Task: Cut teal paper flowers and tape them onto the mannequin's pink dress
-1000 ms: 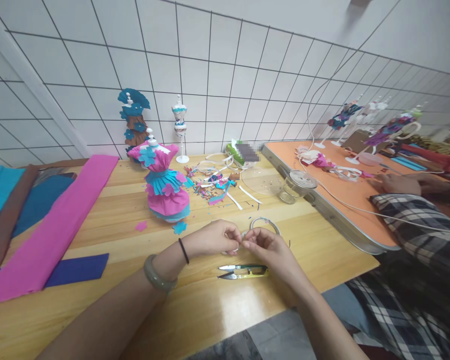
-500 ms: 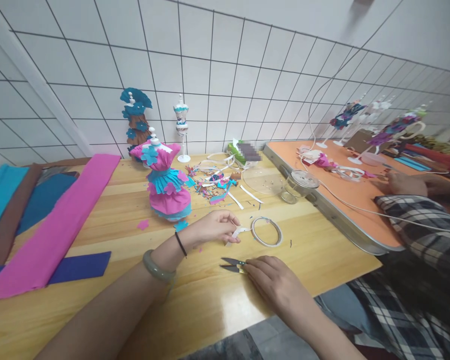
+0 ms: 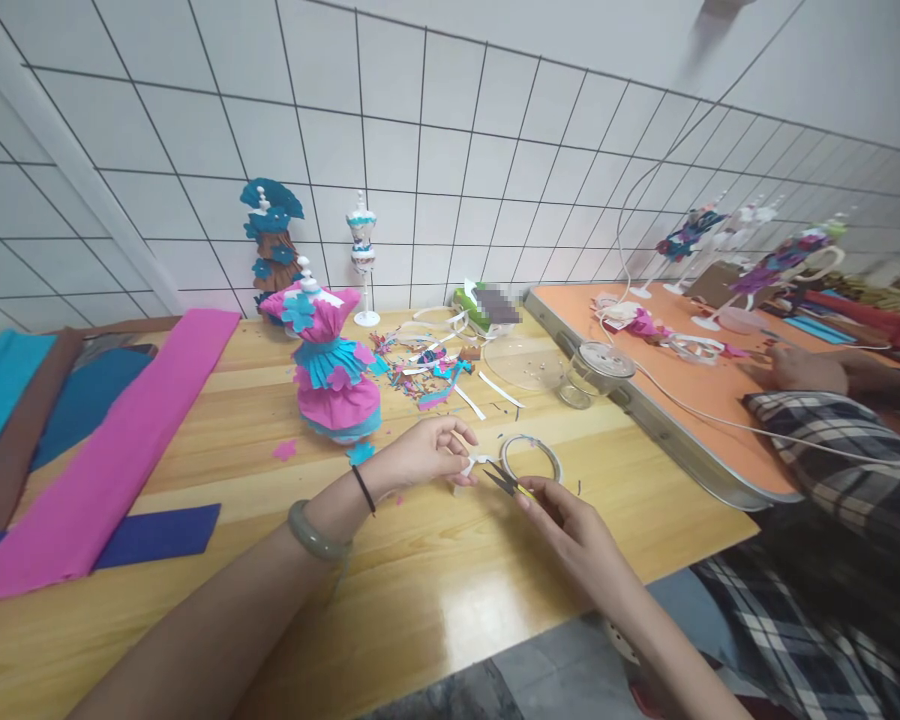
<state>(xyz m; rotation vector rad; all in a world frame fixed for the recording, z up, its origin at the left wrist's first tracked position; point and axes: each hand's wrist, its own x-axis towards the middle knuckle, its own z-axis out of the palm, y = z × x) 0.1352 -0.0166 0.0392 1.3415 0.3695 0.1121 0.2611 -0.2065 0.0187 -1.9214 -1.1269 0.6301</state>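
Note:
Between the fingers of my left hand is the end of a white strip of tape, which runs toward the tape roll lying on the wooden table. My right hand is closed around small thread snips. Their dark blades are spread apart, with the tips close to the tape between my left fingers and the roll. A mannequin in a pink and blue crepe-paper dress stands beyond my left hand, with a blue paper flower near its base.
Crepe-paper strips, including a pink one, lie at left. Paper scraps and a lidded glass jar sit farther back. At right, a co-worker's hand is over an orange board with a raised metal edge.
My right hand has lifted the snips off the table and brought them up and right, beside the tape. My left hand stays nearly in place with the tape.

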